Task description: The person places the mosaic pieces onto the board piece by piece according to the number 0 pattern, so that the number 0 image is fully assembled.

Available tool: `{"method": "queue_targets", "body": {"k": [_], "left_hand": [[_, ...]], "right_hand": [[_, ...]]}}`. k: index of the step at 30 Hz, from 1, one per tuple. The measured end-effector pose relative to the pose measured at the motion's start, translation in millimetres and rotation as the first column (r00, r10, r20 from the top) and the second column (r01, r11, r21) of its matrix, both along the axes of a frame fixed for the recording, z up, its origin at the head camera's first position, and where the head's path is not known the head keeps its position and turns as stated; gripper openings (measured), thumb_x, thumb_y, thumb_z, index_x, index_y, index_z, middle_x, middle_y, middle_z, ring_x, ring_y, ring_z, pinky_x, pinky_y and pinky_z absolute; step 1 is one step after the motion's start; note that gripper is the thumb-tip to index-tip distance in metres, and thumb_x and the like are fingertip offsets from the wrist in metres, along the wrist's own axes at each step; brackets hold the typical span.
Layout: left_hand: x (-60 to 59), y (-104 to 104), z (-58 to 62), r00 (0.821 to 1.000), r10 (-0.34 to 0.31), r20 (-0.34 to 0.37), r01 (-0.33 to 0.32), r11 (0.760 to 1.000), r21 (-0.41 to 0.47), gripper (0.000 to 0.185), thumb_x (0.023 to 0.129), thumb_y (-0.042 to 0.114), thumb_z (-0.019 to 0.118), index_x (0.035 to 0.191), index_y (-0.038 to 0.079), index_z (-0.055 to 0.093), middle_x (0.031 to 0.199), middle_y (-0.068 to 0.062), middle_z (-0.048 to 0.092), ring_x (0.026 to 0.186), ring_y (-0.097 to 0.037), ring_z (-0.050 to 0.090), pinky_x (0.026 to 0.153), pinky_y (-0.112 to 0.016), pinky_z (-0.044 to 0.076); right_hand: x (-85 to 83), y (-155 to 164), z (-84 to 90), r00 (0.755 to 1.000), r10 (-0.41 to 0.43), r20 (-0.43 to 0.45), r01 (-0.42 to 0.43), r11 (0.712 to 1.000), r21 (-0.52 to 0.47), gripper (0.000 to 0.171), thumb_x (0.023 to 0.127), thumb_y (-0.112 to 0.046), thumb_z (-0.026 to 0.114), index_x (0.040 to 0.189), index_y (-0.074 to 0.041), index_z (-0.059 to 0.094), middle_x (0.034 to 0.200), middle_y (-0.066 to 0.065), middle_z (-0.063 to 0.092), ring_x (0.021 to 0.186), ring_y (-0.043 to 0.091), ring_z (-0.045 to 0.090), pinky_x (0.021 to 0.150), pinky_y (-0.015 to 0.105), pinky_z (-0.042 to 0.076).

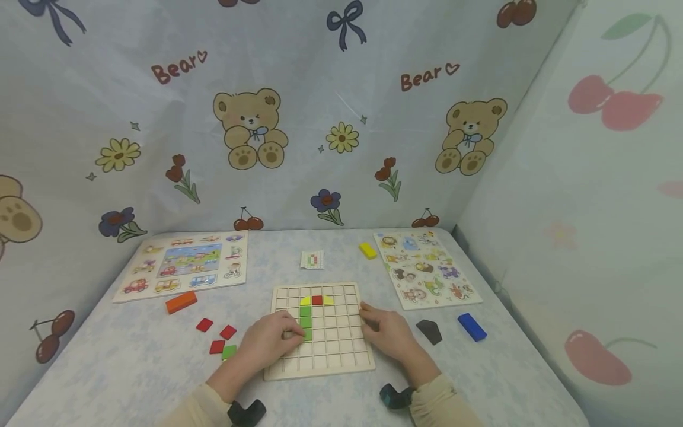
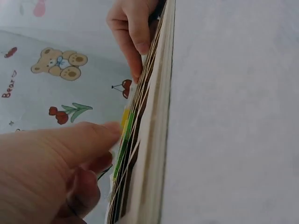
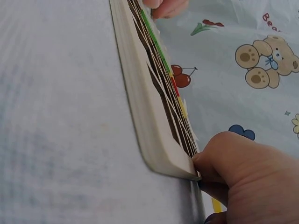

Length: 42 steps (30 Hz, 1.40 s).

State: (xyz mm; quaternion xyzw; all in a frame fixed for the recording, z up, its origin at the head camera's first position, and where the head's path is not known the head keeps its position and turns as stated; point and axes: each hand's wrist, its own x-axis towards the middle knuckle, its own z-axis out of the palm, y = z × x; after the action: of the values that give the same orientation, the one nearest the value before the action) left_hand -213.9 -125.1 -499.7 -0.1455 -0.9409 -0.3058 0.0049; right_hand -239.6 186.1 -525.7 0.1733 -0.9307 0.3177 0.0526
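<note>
A wooden grid board [image 1: 341,350] lies on the table between my hands. Near its far side a red square tile [image 1: 317,300] sits between two yellow tiles, and green tiles [image 1: 305,321] run down a column from the left one. My left hand [image 1: 272,338] has thumb and forefinger at the lowest green tile [image 1: 308,335], pinching it in its cell; in the left wrist view the thumb [image 2: 100,135] overlaps the green pieces. With the right hand [image 1: 388,332] I grip the board's right edge, the thumb [image 3: 205,161] lying near its corner in the right wrist view.
Left of the board lie red tiles [image 1: 204,324], a green tile [image 1: 229,351] and an orange block [image 1: 181,302]. A small pattern card [image 1: 312,260] and a yellow block [image 1: 368,251] lie behind it. Picture boards [image 1: 240,255] [image 1: 427,299] flank these; a black pentagon [image 1: 429,331] and a blue block [image 1: 472,327] are right.
</note>
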Motion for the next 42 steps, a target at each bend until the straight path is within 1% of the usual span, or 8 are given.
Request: {"method": "queue_targets", "body": {"k": [6,9,14,18,23,33,38,42], "left_hand": [[11.3,-41.0,44.4,0.987,0.154,0.048,-0.156,0.987,0.036,0.023,0.091,0.03,0.08,0.114,0.026,0.079,0.106,0.011,0.072,0.07,-0.013,0.053,0.057,-0.028,0.043],[16.4,-64.3,54.3,0.98,0.19,0.059,-0.19,0.982,0.007,0.024,0.09,0.027,0.08,0.114,0.021,0.079,0.108,0.006,0.073,0.073,-0.016,0.054,0.058,-0.03,0.045],[21.0,-82.3,38.9,0.973,0.147,0.178,-0.129,0.986,-0.109,0.023,0.082,0.03,0.087,0.104,0.026,0.079,0.097,0.009,0.071,0.086,-0.013,0.061,0.074,-0.038,0.052],[22.8,-84.5,21.0,0.963,0.134,0.233,-0.099,0.982,-0.159,0.034,0.072,0.036,0.093,0.102,0.03,0.077,0.087,0.011,0.065,0.081,-0.011,0.057,0.073,-0.036,0.049],[24.2,-81.4,13.0,0.971,0.125,0.204,-0.092,0.982,-0.165,0.034,0.069,0.033,0.095,0.098,0.03,0.077,0.084,0.01,0.063,0.078,-0.011,0.054,0.071,-0.035,0.048],[28.3,-73.9,13.7,0.982,0.121,0.145,-0.096,0.981,-0.169,0.015,0.08,0.022,0.086,0.089,0.033,0.079,0.088,0.016,0.07,0.08,-0.007,0.059,0.075,-0.035,0.053],[28.9,-70.5,15.9,0.989,0.137,0.058,-0.12,0.967,-0.224,0.013,0.084,0.02,0.083,0.093,0.03,0.08,0.092,0.013,0.073,0.082,-0.007,0.062,0.072,-0.036,0.055],[29.1,-61.5,18.5,0.993,0.113,-0.027,-0.116,0.964,-0.238,0.014,0.085,0.024,0.084,0.095,0.033,0.08,0.09,0.02,0.07,0.078,-0.003,0.059,0.071,-0.031,0.052]], "right_hand": [[-2.9,2.1,3.0,1.0,-0.002,0.0,0.002,1.0,0.009,0.039,0.093,-0.02,0.07,0.131,-0.009,0.07,0.146,0.0,0.06,0.135,0.029,0.057,0.111,0.046,0.046],[-3.9,3.0,4.0,1.0,-0.014,0.004,0.014,1.0,0.019,0.04,0.094,-0.02,0.07,0.132,-0.01,0.07,0.146,0.0,0.06,0.136,0.029,0.057,0.111,0.047,0.045],[-3.8,4.5,4.2,0.999,-0.03,0.013,0.03,0.999,0.02,0.039,0.094,-0.021,0.07,0.131,-0.011,0.071,0.146,-0.002,0.06,0.136,0.028,0.057,0.112,0.046,0.045],[-3.4,3.9,3.8,1.0,-0.013,0.004,0.013,1.0,0.007,0.038,0.094,-0.021,0.07,0.13,-0.011,0.072,0.145,-0.001,0.061,0.135,0.029,0.057,0.111,0.047,0.045],[-1.8,3.1,1.9,1.0,-0.012,0.002,0.012,1.0,0.004,0.038,0.093,-0.02,0.07,0.13,-0.01,0.071,0.145,0.0,0.061,0.135,0.03,0.057,0.111,0.047,0.045],[0.8,1.5,0.6,1.0,-0.01,0.015,0.01,1.0,-0.015,0.037,0.094,-0.021,0.069,0.13,-0.01,0.072,0.145,-0.001,0.061,0.136,0.03,0.057,0.111,0.048,0.045],[0.7,1.2,0.3,1.0,-0.004,0.005,0.004,1.0,-0.017,0.037,0.093,-0.019,0.069,0.129,-0.009,0.072,0.144,0.0,0.062,0.135,0.03,0.057,0.11,0.048,0.045],[0.9,0.4,0.6,1.0,0.004,-0.013,-0.004,1.0,-0.014,0.037,0.093,-0.018,0.07,0.128,-0.008,0.072,0.143,0.001,0.063,0.134,0.03,0.058,0.109,0.049,0.046]]}}
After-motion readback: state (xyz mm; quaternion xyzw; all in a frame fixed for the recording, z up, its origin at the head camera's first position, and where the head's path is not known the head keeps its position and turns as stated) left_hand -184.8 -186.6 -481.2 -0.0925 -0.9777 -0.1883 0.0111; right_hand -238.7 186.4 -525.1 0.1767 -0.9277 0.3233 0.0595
